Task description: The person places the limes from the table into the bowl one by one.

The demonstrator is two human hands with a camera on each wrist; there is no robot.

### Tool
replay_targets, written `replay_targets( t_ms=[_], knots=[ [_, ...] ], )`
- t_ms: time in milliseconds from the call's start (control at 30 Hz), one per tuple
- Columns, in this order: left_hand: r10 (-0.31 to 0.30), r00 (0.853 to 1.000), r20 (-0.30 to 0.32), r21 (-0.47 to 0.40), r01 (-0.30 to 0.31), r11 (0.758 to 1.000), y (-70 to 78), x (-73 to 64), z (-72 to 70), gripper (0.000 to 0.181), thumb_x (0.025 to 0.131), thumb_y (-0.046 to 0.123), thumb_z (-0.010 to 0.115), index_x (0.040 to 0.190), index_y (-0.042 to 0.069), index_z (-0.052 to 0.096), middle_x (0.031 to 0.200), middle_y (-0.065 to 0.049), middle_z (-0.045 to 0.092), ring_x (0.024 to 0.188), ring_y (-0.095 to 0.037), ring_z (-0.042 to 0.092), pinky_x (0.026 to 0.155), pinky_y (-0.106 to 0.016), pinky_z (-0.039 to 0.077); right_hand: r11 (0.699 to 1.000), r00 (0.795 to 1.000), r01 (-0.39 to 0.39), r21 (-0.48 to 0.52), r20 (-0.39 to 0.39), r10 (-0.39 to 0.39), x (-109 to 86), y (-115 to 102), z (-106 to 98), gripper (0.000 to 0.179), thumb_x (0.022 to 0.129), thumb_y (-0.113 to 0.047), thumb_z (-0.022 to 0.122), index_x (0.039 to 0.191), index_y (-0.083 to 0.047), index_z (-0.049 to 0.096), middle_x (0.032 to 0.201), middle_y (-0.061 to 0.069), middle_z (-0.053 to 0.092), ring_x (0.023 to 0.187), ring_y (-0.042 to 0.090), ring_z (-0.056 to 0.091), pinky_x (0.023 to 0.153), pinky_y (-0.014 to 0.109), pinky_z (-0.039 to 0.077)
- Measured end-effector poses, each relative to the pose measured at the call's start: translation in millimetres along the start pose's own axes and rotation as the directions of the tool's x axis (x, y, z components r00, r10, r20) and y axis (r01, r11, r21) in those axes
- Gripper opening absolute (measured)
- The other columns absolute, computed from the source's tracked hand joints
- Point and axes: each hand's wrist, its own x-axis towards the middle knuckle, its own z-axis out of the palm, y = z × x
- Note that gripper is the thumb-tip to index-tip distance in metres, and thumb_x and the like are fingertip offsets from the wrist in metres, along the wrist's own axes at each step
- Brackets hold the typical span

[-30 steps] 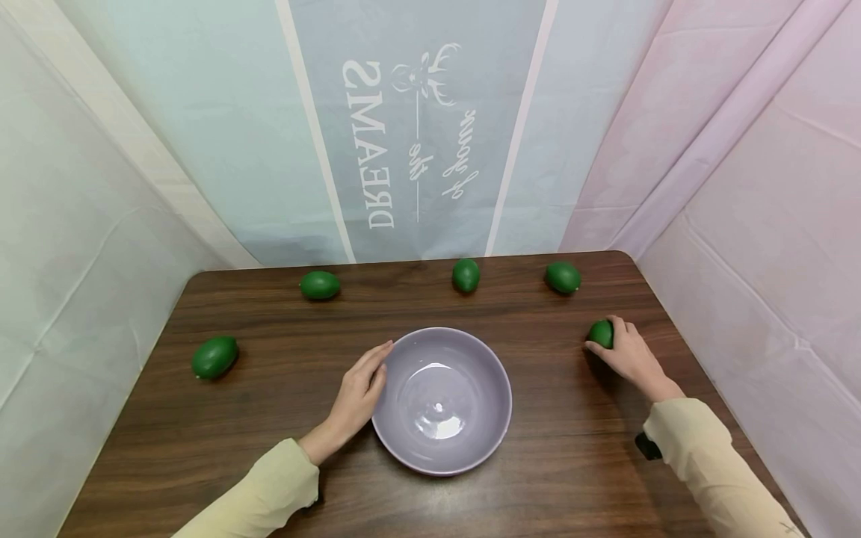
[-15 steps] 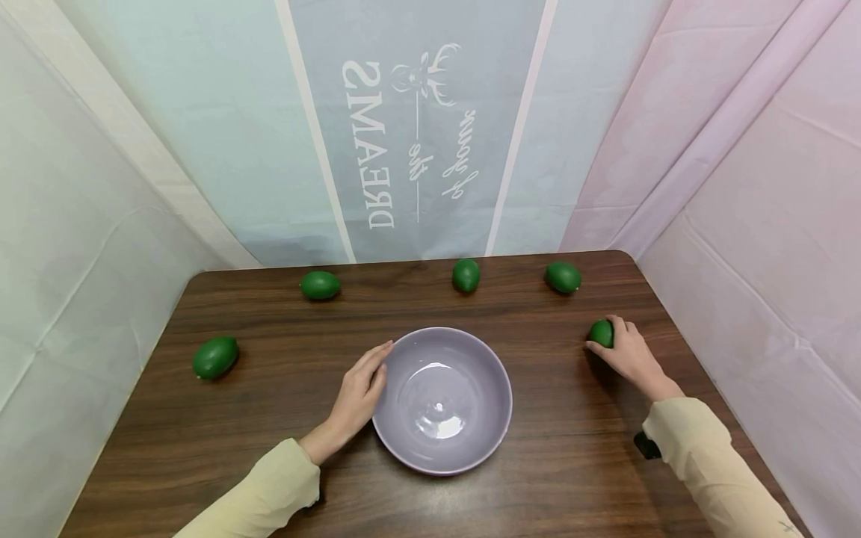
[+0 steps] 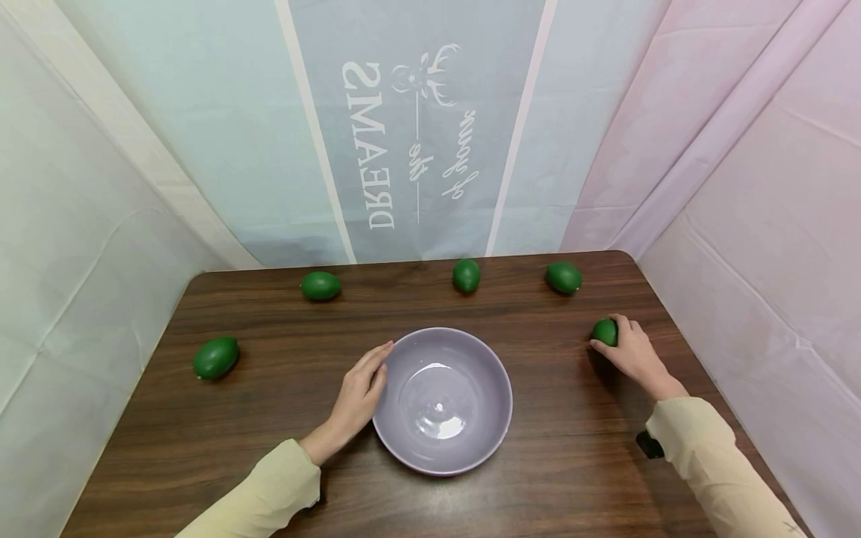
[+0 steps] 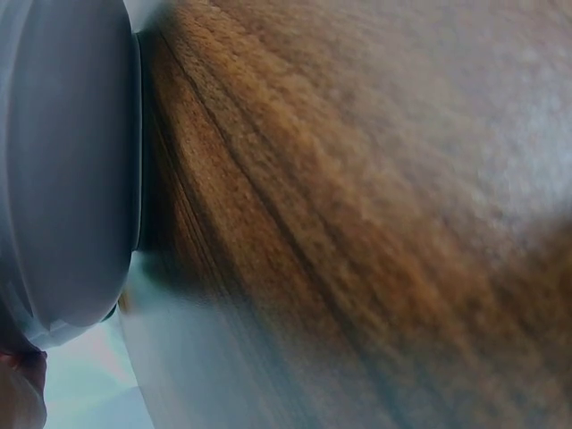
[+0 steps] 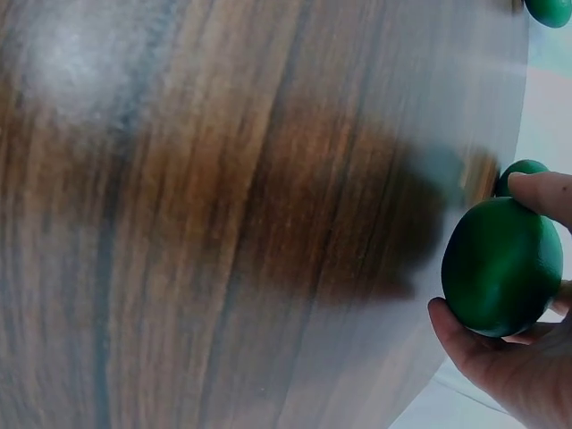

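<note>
My right hand [image 3: 635, 355] pinches a green lime [image 3: 605, 332] between thumb and fingers at the right side of the table. In the right wrist view, the thumb and fingers bracket this lime [image 5: 502, 266] from both sides; whether it touches the wood is hard to tell. My left hand [image 3: 356, 396] rests against the left rim of a glossy lavender bowl [image 3: 410, 452], its fingers fairly straight. The left wrist view shows the bowl's outer wall [image 4: 71, 170] upright on the table, with part of a finger [image 4: 21, 393] touching it at the lower corner.
Along the back of the brown wooden table [image 3: 269, 463] lie a lime [image 3: 320, 285] at left, another lime [image 3: 466, 276] near the middle and a third lime [image 3: 563, 277] at right. A further lime [image 3: 216, 358] sits far left. Cloth walls [image 3: 430, 149] enclose the table.
My right hand and the lime in it have shifted very slightly to the right. The left hand, the bowl and the other limes stay in place.
</note>
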Motion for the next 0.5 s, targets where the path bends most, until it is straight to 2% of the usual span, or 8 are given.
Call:
replay_targets(
  t_ms=[267, 500],
  knots=[
    [-0.001, 1.000, -0.001, 0.001, 0.001, 1.000, -0.4, 0.1, 0.7, 0.033, 0.088, -0.002, 0.049, 0.121, -0.001, 0.057, 0.124, -0.011, 0.056, 0.115, -0.022, 0.052, 0.098, -0.030, 0.039, 1.000, 1.000, -0.006, -0.003, -0.004, 0.006, 3.0, -1.0, -2.8, 0.071, 0.088, -0.032, 0.057, 0.134, 0.010, 0.024, 0.115, 0.040, 0.034, 0.092, 0.050, 0.046, 0.067, 0.056, 0.044],
    [0.003, 1.000, 0.000, 0.000, -0.003, 1.000, -3.0, -0.4, 1.7, 0.033, 0.088, -0.003, 0.049, 0.121, -0.002, 0.057, 0.123, -0.016, 0.056, 0.115, -0.024, 0.052, 0.099, -0.030, 0.038, 1.000, 1.000, 0.014, 0.001, -0.025, -0.014, 3.5, -3.8, -4.2, 0.071, 0.087, -0.033, 0.057, 0.133, 0.010, 0.026, 0.115, 0.039, 0.035, 0.092, 0.049, 0.046, 0.067, 0.056, 0.044]
  ],
)
